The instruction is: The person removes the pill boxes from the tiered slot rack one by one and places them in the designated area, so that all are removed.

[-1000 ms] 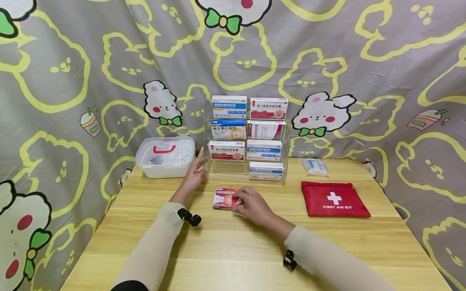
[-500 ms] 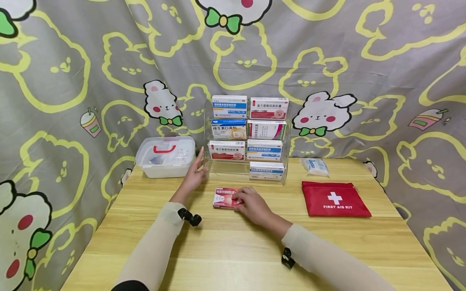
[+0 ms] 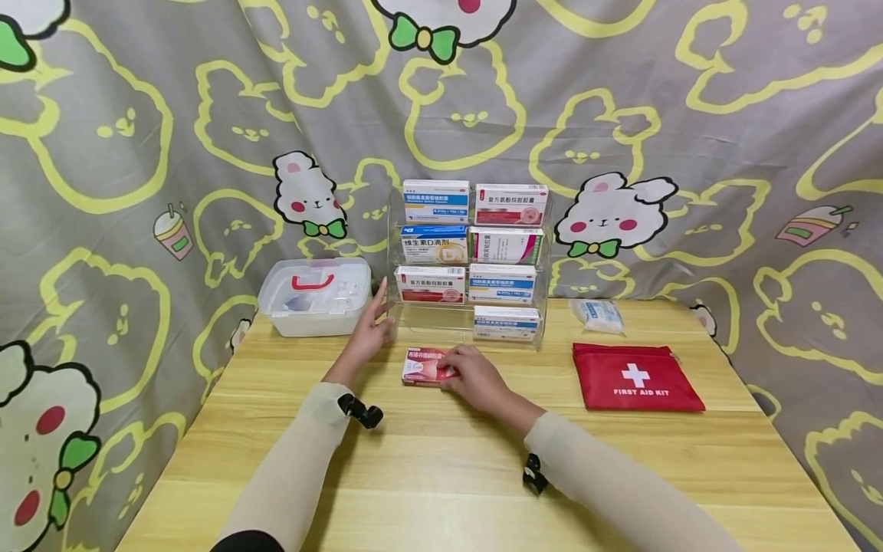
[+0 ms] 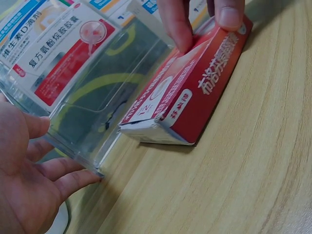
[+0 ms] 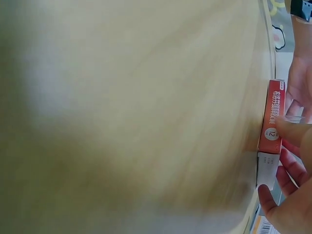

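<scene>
A red and white medicine box (image 3: 419, 366) is in front of the clear display rack (image 3: 431, 318). My right hand (image 3: 476, 379) pinches the box near its right end, thumb and fingers on it. In the left wrist view the medicine box (image 4: 187, 87) shows its red long side and white end flap, tilted slightly over the wood. My left hand (image 3: 367, 335) touches the rack's left side, its fingers extended; in the left wrist view the left hand (image 4: 29, 180) has fingertips right at the rack's lower corner. Above the bare lower-left slot stands a red and white box (image 3: 429, 285).
More medicine boxes, such as a vitamin D box (image 3: 433, 244), fill the rack's other slots. To the left sits a lidded clear bin (image 3: 313, 299) with a red handle. A red first aid pouch (image 3: 635, 377) and a small plastic packet (image 3: 596, 316) lie at the right.
The right hand has shifted the red box slightly away from me, closer to the rack's bottom row. The left hand stays at the rack's side.
</scene>
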`<state>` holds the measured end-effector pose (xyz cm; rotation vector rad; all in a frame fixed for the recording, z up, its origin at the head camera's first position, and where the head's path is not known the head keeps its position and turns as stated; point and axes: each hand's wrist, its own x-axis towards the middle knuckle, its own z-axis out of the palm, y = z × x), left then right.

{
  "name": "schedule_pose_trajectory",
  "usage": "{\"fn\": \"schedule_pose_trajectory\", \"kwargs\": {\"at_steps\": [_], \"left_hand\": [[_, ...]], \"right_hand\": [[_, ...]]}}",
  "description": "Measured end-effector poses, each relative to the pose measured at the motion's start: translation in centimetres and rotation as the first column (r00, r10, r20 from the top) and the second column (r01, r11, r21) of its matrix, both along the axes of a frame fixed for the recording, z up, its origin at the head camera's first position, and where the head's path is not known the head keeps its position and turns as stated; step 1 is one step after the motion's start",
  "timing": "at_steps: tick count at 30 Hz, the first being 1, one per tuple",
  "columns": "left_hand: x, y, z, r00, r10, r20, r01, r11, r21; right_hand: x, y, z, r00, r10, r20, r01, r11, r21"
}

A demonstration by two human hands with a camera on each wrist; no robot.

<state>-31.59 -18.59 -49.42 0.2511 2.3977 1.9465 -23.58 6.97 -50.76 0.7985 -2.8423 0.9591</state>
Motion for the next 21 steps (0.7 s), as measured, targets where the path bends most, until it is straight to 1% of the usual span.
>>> {"fn": "schedule_pose_trajectory", "kwargs": {"at_steps": [6,7,13,14,21], "left_hand": [[0.2,0.0,0.2,1.000,-0.006,-0.009,0.006,1.000,-0.006],[0.3,0.1,0.6,1.000,-0.010,0.000,0.010,1.000,-0.005],[0.4,0.1,0.6,1.000,0.006,0.004,-0.006,1.000,-0.017],[0.2,0.1,0.2,1.000,0.010,-0.006,-0.010,1.000,-0.022],[0.3,0.1,0.4,1.000,0.004,0.000,-0.004,1.000,-0.014]], "right_hand": [[-0.7,-0.4,0.2,1.000,-0.005,0.005,0.005,1.000,0.001],[-0.8,-0.4,0.3,1.000,-0.004,0.005,0.004,1.000,-0.006],[-1.7,-0.8,0.2,1.000,-0.017,0.013,0.017,1.000,0.001],[-1.8,-0.9,0.3,1.000,-0.019,0.015,0.019,1.000,0.005],[-2.1,-1.2,0.5,0.999,-0.038,0.016,0.038,0.999,0.016]]}}
